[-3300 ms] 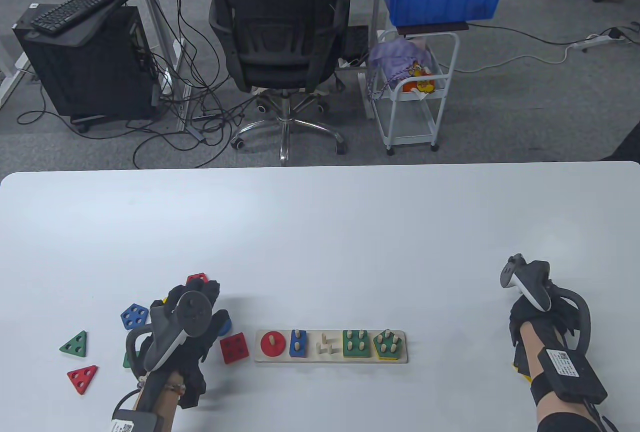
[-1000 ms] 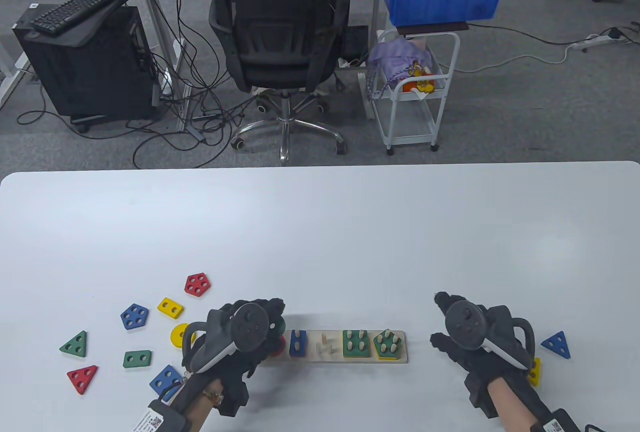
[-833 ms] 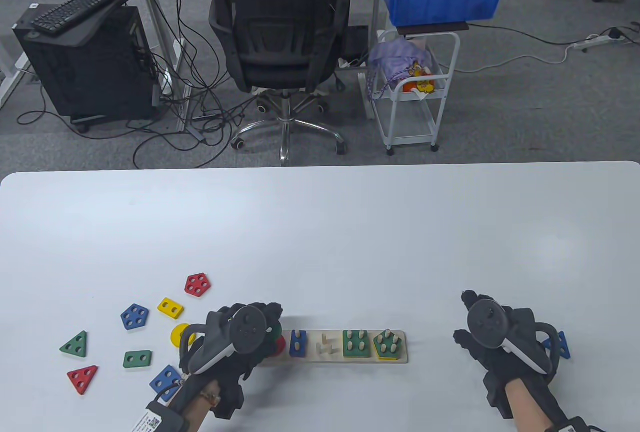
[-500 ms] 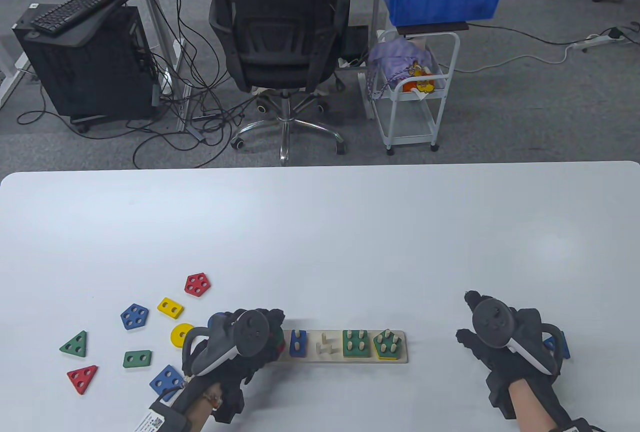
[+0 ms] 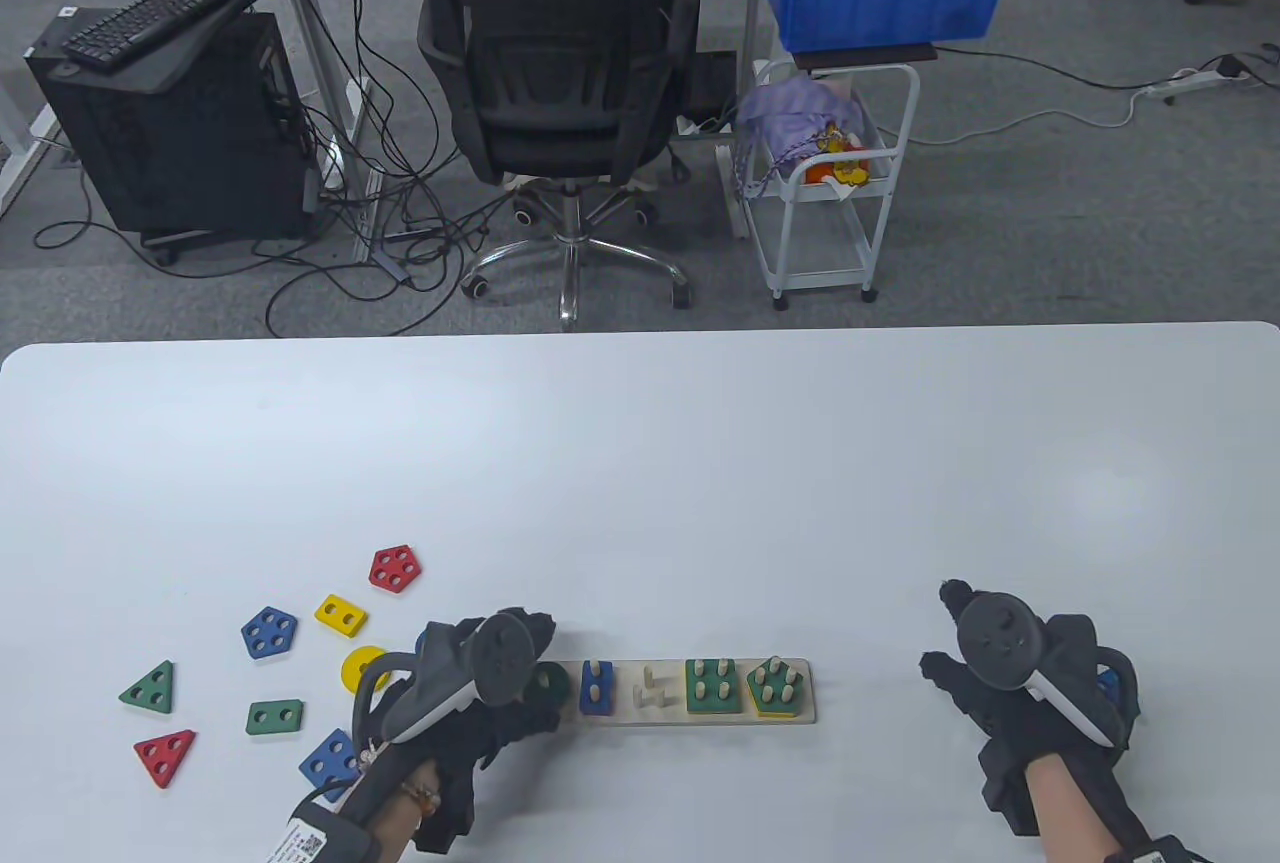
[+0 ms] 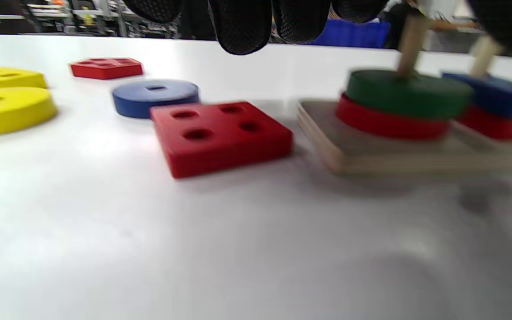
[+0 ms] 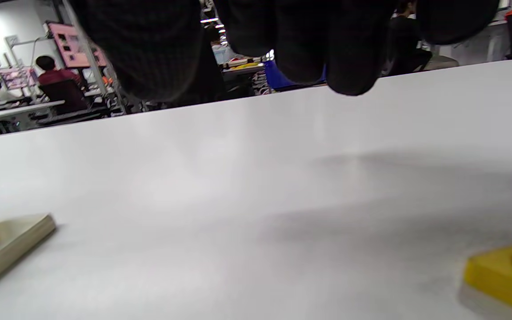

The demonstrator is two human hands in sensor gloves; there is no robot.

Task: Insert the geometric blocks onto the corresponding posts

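Since a second ago the left hand (image 5: pixel 470 693) has pulled back toward the bottom of the picture and let go of the green round block (image 6: pixel 409 92). Now that block sits on the red round block (image 6: pixel 391 122), on the first post of the wooden board (image 5: pixel 680 715), low in the middle of the table view. Left fingers (image 6: pixel 242 22) hang loose above, holding nothing. A red square block (image 6: pixel 220 135) lies just beside the board's left end, with a blue round block (image 6: pixel 156 95) behind it. The right hand (image 5: pixel 1030 693) has slid to the lower right, over a blue triangle (image 5: pixel 1105 681). I cannot tell if its fingers (image 7: pixel 349 44) hold anything. A yellow block (image 7: pixel 505 275) lies near it on the white table (image 5: pixel 640 463).
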